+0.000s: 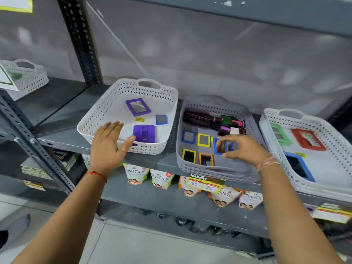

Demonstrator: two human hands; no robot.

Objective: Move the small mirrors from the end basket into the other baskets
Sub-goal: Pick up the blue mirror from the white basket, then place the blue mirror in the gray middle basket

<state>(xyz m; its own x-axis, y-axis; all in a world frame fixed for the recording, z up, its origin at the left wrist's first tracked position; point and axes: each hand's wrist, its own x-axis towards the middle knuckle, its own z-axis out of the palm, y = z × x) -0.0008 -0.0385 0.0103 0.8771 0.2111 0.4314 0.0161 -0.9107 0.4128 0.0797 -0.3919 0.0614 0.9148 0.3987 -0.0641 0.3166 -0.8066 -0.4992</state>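
Three white perforated baskets stand on a grey shelf. My right hand (242, 148) pinches a small blue-framed mirror (220, 146) inside the middle basket (180, 149). Around it lie several small mirrors: blue (189, 137), yellow (203, 140), another yellow (189, 156) and orange (206, 159). My left hand (107, 143) rests open on the front rim of the left basket (91, 119), which holds a purple-framed mirror (138, 107), a small blue mirror (161, 119) and a purple mirror lying face down (144, 133).
The right basket (266, 128) holds green (280, 134), red (308, 142) and blue (300, 166) framed mirrors. Hairbrushes (202, 118) lie at the back of the middle basket. Packets (162, 178) hang below the shelf. Another basket (28, 77) sits far left behind an upright post (80, 40).
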